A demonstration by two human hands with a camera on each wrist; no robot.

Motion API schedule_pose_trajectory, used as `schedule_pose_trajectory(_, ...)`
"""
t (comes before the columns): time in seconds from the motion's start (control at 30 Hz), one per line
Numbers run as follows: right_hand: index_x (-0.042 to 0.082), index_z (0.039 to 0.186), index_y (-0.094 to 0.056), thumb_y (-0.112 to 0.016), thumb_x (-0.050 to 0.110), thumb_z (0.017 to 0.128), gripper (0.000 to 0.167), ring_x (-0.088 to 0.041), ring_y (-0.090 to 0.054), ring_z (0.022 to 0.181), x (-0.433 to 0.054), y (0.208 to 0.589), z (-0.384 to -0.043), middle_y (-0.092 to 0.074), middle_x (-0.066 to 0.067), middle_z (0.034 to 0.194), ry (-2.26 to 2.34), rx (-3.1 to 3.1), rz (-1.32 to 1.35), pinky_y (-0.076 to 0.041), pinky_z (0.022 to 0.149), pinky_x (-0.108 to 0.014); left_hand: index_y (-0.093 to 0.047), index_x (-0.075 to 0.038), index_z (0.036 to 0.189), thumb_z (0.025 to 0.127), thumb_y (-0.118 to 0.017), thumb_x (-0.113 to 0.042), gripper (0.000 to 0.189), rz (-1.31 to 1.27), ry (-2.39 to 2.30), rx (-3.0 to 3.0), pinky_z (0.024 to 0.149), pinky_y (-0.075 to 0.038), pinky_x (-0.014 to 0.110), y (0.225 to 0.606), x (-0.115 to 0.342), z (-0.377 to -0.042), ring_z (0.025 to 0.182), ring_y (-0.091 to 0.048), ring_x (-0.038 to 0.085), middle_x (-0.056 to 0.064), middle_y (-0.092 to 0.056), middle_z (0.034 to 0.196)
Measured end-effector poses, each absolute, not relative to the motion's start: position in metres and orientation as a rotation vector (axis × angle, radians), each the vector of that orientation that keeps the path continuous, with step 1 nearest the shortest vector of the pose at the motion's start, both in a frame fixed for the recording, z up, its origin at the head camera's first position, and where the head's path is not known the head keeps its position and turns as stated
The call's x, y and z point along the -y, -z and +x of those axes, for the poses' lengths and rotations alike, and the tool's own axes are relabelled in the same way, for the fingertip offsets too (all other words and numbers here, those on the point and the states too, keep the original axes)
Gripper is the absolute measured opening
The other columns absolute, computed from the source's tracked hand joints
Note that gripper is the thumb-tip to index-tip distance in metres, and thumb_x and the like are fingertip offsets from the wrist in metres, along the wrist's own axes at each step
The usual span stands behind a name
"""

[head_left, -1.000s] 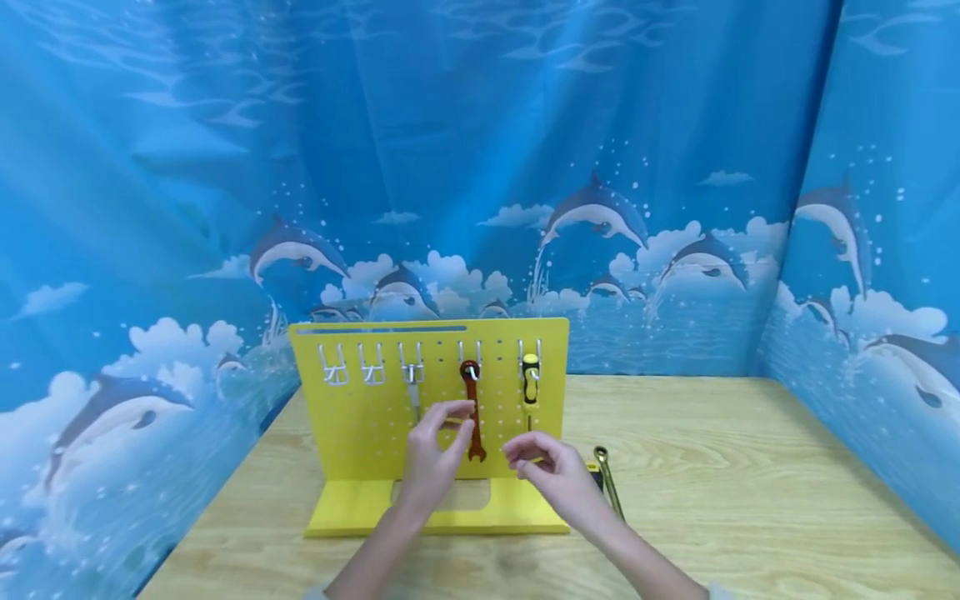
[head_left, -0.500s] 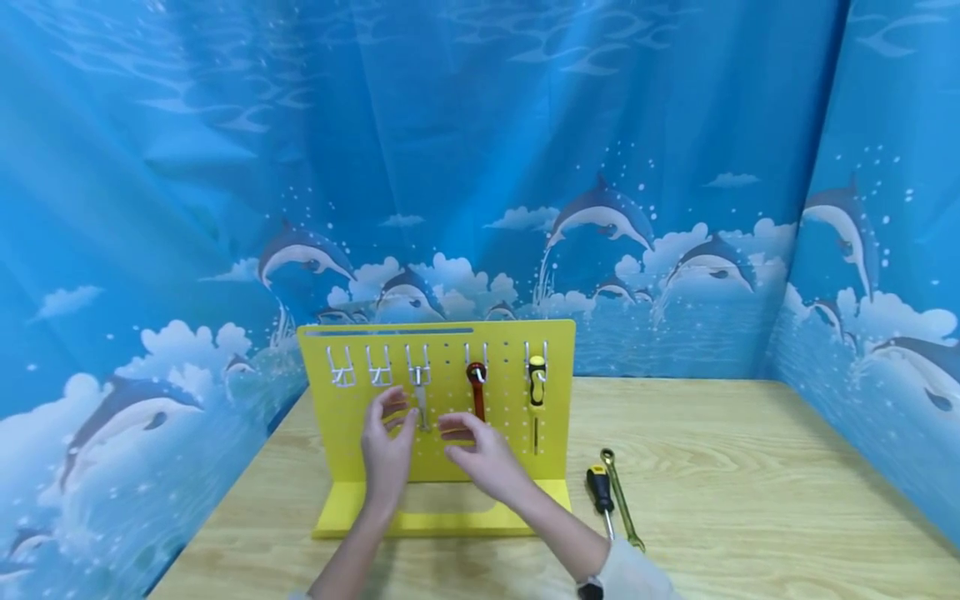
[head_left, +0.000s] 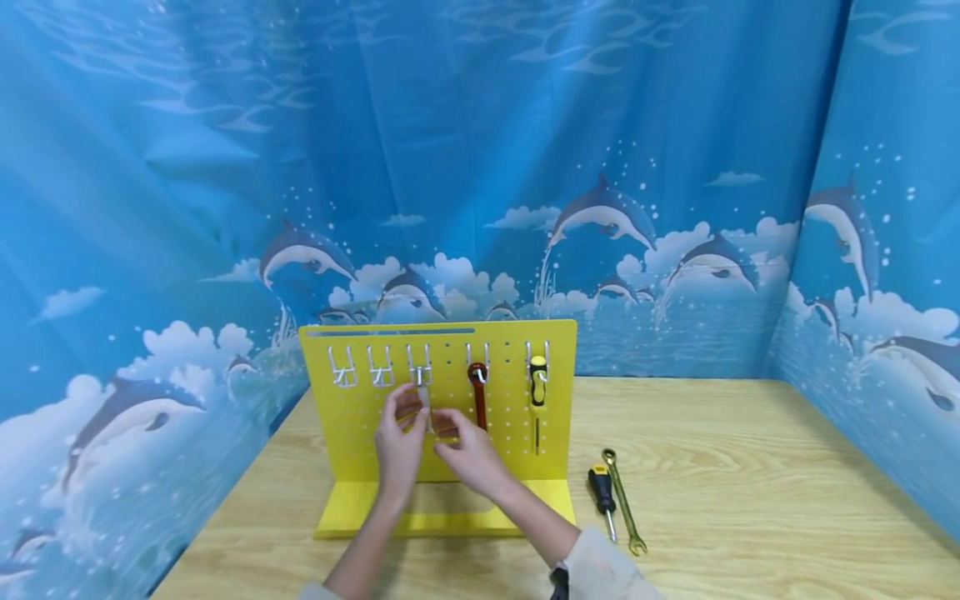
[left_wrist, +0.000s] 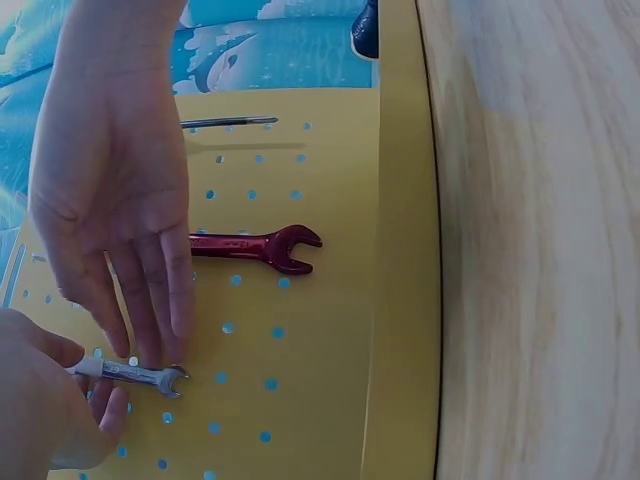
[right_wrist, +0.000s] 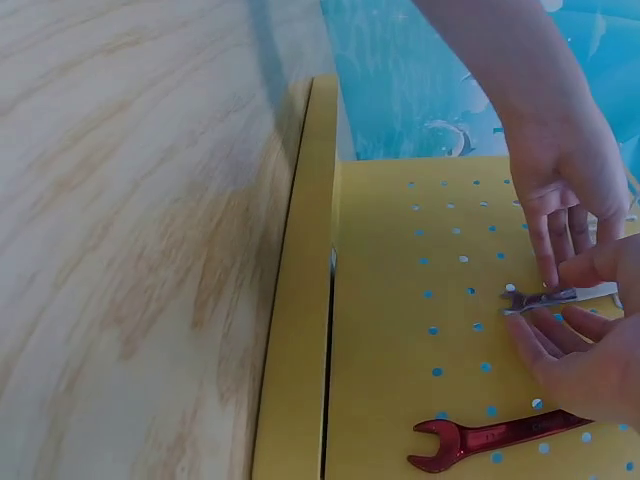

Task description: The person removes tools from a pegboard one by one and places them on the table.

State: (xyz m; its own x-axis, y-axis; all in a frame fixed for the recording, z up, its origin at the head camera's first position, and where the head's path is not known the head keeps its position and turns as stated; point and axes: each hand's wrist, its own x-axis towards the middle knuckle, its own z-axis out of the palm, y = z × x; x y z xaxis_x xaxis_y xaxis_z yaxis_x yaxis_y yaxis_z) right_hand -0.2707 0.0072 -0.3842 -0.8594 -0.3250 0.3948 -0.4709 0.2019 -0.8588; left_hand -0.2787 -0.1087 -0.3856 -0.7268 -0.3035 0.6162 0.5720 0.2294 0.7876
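The desk is spreading well to the right of the yellow board, its far and right edges running up to the dolphin curtain; a black screwdriver and a gold wrench are lying near the board's right edge. The silver wrench is hanging from the third hook from the left. The left hand is curving its thumb and fingers loosely about it; whether they are gripping cannot be told. The right hand is facing it, fingers relaxed and apart from the thumb. Room is tight there: the red wrench is hanging just beyond that hand, with the yellow screwdriver further right.
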Motion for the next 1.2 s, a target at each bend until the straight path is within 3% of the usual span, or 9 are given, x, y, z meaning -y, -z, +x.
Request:
schedule_pose_trajectory(0.27,-0.008,0.114,-0.052,-0.057,-0.009,0.081,0.033,-0.029,-0.059,0.090,-0.011,0.387,-0.269,-0.061,-0.016,0.099,-1.631,2.342,0.831,-0.051,0.076,-0.026,-0.052,0.001,0.120,0.080,-0.060,0.013,0.043,-0.233,1.625,1.853,0.073,-0.051,0.022,0.378,0.108,-0.275,0.086,-0.057,0.030,0.019,-0.058,0.092)
schedule_pose_trajectory(0.47,-0.006,0.106,-0.057,-0.058,-0.010,0.081,0.026,-0.022,-0.060,0.079,-0.017,0.386,-0.264,-0.062,-0.009,0.087,-1.637,2.325,0.818,-0.051,0.071,-0.022,-0.047,-0.009,0.131,0.081,-0.060,0.011,0.055,-0.229,1.656,1.957,0.076,-0.049,0.025,0.369,0.109,-0.265,0.087,-0.055,0.026,0.015,-0.056,0.095)
schedule_pose_trajectory(0.73,-0.005,0.107,-0.058,-0.059,-0.009,0.080,0.027,-0.018,-0.060,0.077,-0.025,0.382,-0.252,-0.062,-0.009,0.087,-1.632,2.318,0.850,-0.051,0.070,-0.021,-0.040,-0.011,0.137,0.083,-0.059,0.010,0.061,-0.238,1.733,2.017,0.073,-0.051,0.023,0.359,0.110,-0.249,0.091,-0.055,0.028,0.016,-0.054,0.099)
schedule_pose_trajectory(1.2,-0.004,0.107,-0.059,-0.059,-0.008,0.082,0.025,-0.020,-0.060,0.078,-0.039,0.367,-0.231,-0.062,-0.010,0.089,-1.677,2.301,0.901,-0.052,0.071,-0.026,-0.041,-0.015,0.137,0.083,-0.060,0.008,0.062,-0.289,1.714,1.994,0.074,-0.049,0.026,0.351,0.103,-0.230,0.088,-0.055,0.024,0.012,-0.056,0.097)
